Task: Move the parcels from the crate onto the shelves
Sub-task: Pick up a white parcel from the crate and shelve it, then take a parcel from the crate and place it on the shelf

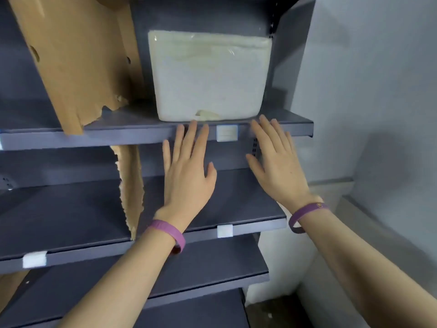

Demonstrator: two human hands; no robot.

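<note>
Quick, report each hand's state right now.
Left hand: open, fingers spread, holding nothing, just below the white parcel.
Right hand: open, empty, fingertips at the shelf edge.

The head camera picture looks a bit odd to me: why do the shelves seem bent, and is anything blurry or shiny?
Head view: the wide lens bows the shelf edge; the plastic-wrapped white parcel shows small glints on its wrap; the left hand, right hand and torn cardboard look soft; the light is dim and even.
</note>
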